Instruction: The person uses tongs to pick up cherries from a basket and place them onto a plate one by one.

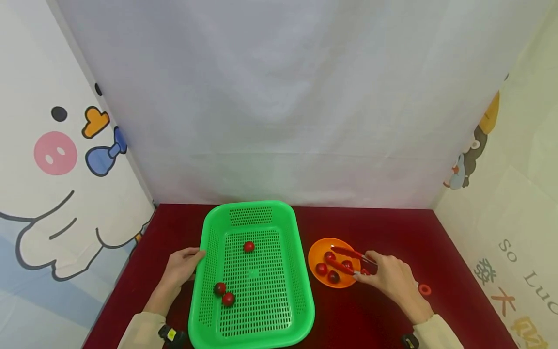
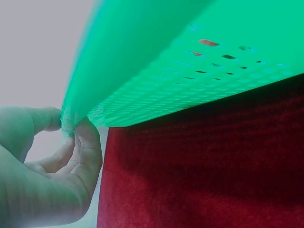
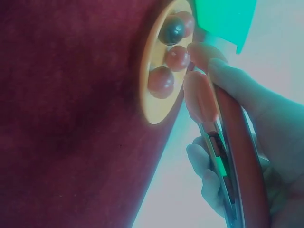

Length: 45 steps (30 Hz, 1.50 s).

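My left hand (image 1: 180, 266) pinches the left rim of a green perforated basket (image 1: 305, 286) between thumb and fingers; the grip shows close up in the left wrist view. Three small red tomatoes lie in the basket: one tomato (image 1: 249, 246) toward the back, two side by side near the front left. With my right hand (image 1: 394, 278) I hold red-tipped tongs (image 1: 346, 252), their arms spread over an orange plate (image 1: 313, 259). Several tomatoes sit on that plate, some dark red, like this dark tomato (image 3: 172, 30). One tomato (image 1: 347, 264) appears between the tong arms.
The basket and plate stand on a dark red tabletop (image 1: 357, 320), the plate just right of the basket. A pale cloth (image 1: 279, 121) hangs behind, and printed sheets flank both sides. A red ring (image 1: 424, 289) shows right of my right hand.
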Available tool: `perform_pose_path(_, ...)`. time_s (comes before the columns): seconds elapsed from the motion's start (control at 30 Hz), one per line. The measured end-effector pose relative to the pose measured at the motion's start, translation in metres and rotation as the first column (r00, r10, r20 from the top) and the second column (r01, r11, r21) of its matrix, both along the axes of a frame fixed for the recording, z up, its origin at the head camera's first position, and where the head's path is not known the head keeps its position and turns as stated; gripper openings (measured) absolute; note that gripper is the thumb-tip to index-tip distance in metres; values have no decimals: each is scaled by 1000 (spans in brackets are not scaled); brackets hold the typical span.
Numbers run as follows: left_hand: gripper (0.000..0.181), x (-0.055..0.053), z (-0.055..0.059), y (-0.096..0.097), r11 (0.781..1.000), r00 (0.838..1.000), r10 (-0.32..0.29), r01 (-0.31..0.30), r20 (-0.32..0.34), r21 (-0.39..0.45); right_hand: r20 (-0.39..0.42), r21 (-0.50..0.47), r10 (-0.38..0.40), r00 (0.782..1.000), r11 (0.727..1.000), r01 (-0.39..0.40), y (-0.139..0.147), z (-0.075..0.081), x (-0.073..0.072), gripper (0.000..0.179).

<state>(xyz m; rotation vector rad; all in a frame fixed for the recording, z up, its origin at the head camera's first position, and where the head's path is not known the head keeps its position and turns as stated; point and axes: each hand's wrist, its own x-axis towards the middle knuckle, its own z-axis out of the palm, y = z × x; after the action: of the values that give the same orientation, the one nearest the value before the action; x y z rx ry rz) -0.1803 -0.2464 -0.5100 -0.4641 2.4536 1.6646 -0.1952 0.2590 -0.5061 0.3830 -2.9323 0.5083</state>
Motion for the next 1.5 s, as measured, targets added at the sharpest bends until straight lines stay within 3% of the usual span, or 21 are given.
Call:
perform_pose_path(0.47, 54, 0, 1, 1, 1000, 1000, -3, 3, -12, 8, -128, -18, 31, 991, 999, -34, -14, 21, 1, 54)
perform_pose_path(1.0, 54, 1, -1, 0, 1000, 1000, -5, 5, -17, 15, -200, -41, 55, 978, 997, -64, -31, 36, 1, 52)
perform_pose_path(1.5, 55, 1, -1, 0, 1000, 1000, -5, 5, -10, 28, -186, -77, 113, 976, 989, -129, -55, 44, -2, 61)
